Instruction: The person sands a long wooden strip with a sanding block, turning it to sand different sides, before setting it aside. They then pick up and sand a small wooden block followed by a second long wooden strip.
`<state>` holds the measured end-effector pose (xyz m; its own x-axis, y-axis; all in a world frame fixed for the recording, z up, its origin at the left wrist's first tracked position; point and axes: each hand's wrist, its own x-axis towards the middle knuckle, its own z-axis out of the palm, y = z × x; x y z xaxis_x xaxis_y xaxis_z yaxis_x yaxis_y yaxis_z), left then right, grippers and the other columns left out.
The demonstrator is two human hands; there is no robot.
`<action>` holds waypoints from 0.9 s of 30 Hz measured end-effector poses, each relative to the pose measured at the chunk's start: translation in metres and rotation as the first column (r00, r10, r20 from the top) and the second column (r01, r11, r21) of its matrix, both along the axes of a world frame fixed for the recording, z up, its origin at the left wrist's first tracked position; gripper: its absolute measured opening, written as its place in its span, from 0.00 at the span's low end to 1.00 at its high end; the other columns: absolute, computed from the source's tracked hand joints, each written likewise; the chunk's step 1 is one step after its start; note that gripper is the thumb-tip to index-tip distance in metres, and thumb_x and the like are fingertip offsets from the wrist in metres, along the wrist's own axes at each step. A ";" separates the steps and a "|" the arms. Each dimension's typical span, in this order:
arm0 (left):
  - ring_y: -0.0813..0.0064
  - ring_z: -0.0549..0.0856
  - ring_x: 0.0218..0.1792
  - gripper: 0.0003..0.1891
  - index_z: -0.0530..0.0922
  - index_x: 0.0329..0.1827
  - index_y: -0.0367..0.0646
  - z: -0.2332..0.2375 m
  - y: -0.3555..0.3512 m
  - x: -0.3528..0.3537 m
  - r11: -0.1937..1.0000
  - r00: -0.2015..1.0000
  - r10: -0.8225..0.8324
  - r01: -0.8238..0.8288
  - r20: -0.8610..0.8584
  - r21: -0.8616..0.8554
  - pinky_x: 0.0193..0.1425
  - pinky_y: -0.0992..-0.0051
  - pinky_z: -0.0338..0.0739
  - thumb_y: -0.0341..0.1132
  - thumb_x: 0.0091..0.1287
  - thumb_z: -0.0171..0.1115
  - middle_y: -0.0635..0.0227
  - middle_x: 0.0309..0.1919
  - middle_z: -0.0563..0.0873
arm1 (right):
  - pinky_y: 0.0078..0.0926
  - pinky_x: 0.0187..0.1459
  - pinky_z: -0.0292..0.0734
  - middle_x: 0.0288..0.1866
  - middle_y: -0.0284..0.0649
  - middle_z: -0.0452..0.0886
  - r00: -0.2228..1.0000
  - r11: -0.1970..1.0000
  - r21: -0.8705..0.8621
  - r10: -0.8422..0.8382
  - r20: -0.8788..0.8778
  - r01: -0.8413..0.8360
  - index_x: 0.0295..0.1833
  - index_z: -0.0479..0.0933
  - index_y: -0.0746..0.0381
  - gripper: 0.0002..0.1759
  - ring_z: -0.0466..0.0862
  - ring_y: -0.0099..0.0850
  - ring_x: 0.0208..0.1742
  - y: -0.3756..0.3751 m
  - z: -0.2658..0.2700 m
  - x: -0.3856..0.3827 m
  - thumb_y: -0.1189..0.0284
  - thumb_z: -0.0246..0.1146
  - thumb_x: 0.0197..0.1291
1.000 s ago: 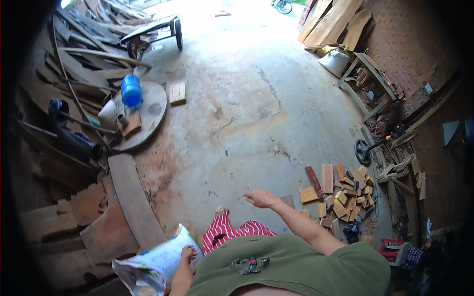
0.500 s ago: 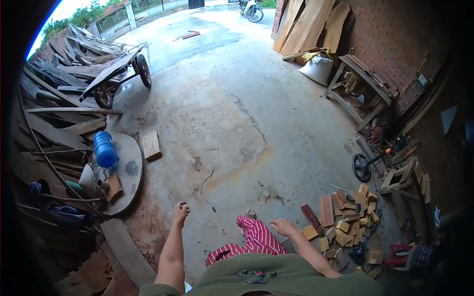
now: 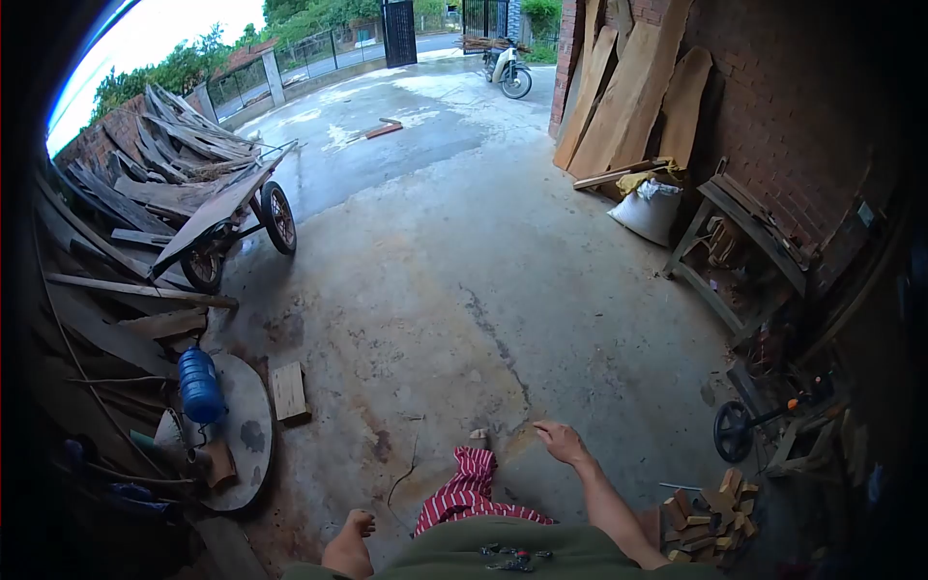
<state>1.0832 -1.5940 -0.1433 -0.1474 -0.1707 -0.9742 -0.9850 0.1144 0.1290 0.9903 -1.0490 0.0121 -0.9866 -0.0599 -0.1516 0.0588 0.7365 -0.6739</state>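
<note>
My left hand (image 3: 359, 525) hangs low beside my body with its fingers curled in, and nothing shows in it. In front of my right side, my right hand (image 3: 563, 443) is held out over the concrete floor with its fingers stretched toward the left. It holds nothing and touches nothing. Between the hands are my red striped trousers (image 3: 471, 483) and one foot (image 3: 479, 437) stepping forward. A thin dark twig or wire (image 3: 404, 476) lies on the floor near my left hand. Cut wood blocks (image 3: 710, 522) lie heaped to the right of my right arm.
On the left stand a blue water bottle (image 3: 200, 385) on a round slab (image 3: 253, 435), a wood block (image 3: 289, 391), and a two-wheeled cart (image 3: 217, 208) by stacked planks. Rightward are a steering wheel (image 3: 733, 431), a workbench (image 3: 749, 227) and a white sack (image 3: 646, 213). A motorbike (image 3: 506, 70) stands ahead.
I have moved forward and my view has tilted up. The wood heap has slid toward the lower right edge. My right hand has swung forward, while the left has dropped back.
</note>
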 end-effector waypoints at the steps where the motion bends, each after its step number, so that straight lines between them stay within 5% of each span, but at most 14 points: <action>1: 0.68 0.83 0.31 0.08 0.76 0.47 0.46 -0.001 0.005 -0.040 1.000 1.000 -0.019 0.019 -0.022 -0.001 0.31 0.65 0.75 0.26 0.68 0.52 0.66 0.32 0.81 | 0.41 0.59 0.76 0.56 0.48 0.83 1.000 1.000 -0.001 -0.019 -0.022 0.019 0.60 0.80 0.59 0.20 0.82 0.48 0.58 0.013 0.000 -0.030 0.63 0.55 0.68; 3: 0.66 0.80 0.25 0.08 0.73 0.41 0.48 -0.002 0.027 -0.107 0.989 0.999 0.040 -0.041 -0.011 -0.144 0.25 0.61 0.70 0.23 0.67 0.50 0.68 0.28 0.78 | 0.42 0.59 0.76 0.57 0.50 0.83 0.981 0.982 -0.014 -0.189 0.035 0.190 0.59 0.80 0.60 0.21 0.82 0.50 0.58 0.044 -0.003 -0.071 0.62 0.54 0.68; 4: 0.67 0.80 0.21 0.06 0.74 0.41 0.48 -0.010 0.034 -0.150 0.979 0.978 0.201 -0.200 -0.051 0.033 0.21 0.64 0.68 0.25 0.67 0.52 0.68 0.26 0.79 | 0.42 0.59 0.76 0.57 0.50 0.83 0.979 0.980 0.000 -0.200 0.030 0.200 0.59 0.80 0.60 0.21 0.82 0.50 0.58 0.059 -0.002 -0.091 0.62 0.54 0.68; 6: 0.57 0.87 0.46 0.17 0.76 0.61 0.44 -0.014 0.089 -0.244 0.985 0.949 -0.158 0.132 -0.273 -0.111 0.51 0.57 0.79 0.40 0.75 0.51 0.60 0.50 0.86 | 0.42 0.58 0.77 0.55 0.50 0.84 0.978 0.977 0.062 -0.207 0.031 0.205 0.59 0.80 0.60 0.20 0.83 0.50 0.57 0.095 0.007 -0.128 0.63 0.54 0.68; 7: 0.57 0.87 0.46 0.17 0.76 0.61 0.44 -0.013 0.121 -0.293 0.983 0.948 -0.171 0.147 -0.268 -0.106 0.51 0.57 0.79 0.40 0.75 0.51 0.60 0.50 0.86 | 0.42 0.58 0.77 0.55 0.50 0.84 0.974 0.973 0.067 -0.222 0.036 0.219 0.59 0.80 0.60 0.20 0.83 0.50 0.57 0.111 0.015 -0.144 0.63 0.54 0.68; 9: 0.75 0.82 0.25 0.17 0.79 0.57 0.43 -0.013 0.187 -0.402 0.972 0.867 -0.215 0.233 -0.450 -0.014 0.24 0.75 0.72 0.32 0.65 0.60 0.67 0.30 0.85 | 0.42 0.58 0.77 0.54 0.50 0.84 0.940 0.938 0.053 -0.342 -0.004 0.342 0.59 0.80 0.59 0.20 0.83 0.51 0.56 0.141 0.024 -0.178 0.63 0.55 0.67; 15: 0.70 0.87 0.42 0.22 0.75 0.66 0.42 0.055 0.435 -0.641 0.819 0.560 -0.311 0.568 -0.768 0.082 0.43 0.71 0.80 0.39 0.71 0.59 0.61 0.46 0.86 | 0.39 0.55 0.78 0.49 0.50 0.86 0.846 0.849 0.085 -0.527 0.080 0.521 0.56 0.82 0.58 0.19 0.85 0.48 0.53 0.250 -0.007 -0.267 0.63 0.57 0.65; 19: 0.69 0.87 0.47 0.23 0.74 0.67 0.43 0.074 0.536 -0.725 0.769 0.601 -0.268 0.604 -0.753 0.208 0.48 0.71 0.80 0.42 0.72 0.59 0.60 0.51 0.86 | 0.40 0.55 0.78 0.49 0.49 0.86 0.852 0.854 0.108 -0.517 0.076 0.508 0.55 0.83 0.58 0.19 0.85 0.48 0.52 0.344 -0.028 -0.366 0.62 0.57 0.64; 22: 0.70 0.87 0.47 0.22 0.74 0.66 0.45 0.054 0.557 -0.778 0.762 0.673 -0.418 0.625 -0.610 0.167 0.48 0.71 0.80 0.40 0.71 0.61 0.61 0.51 0.86 | 0.43 0.57 0.77 0.53 0.48 0.85 0.863 0.860 0.113 -0.503 0.035 0.497 0.56 0.82 0.57 0.18 0.83 0.50 0.54 0.402 -0.008 -0.459 0.63 0.55 0.67; 27: 0.72 0.87 0.37 0.20 0.74 0.64 0.42 0.027 0.549 -0.842 0.965 0.813 -0.149 0.245 -0.563 0.098 0.40 0.72 0.79 0.35 0.70 0.57 0.64 0.44 0.86 | 0.44 0.59 0.76 0.56 0.50 0.83 0.931 0.939 0.118 -0.337 0.143 0.322 0.60 0.80 0.58 0.20 0.82 0.49 0.58 0.459 0.055 -0.636 0.63 0.54 0.69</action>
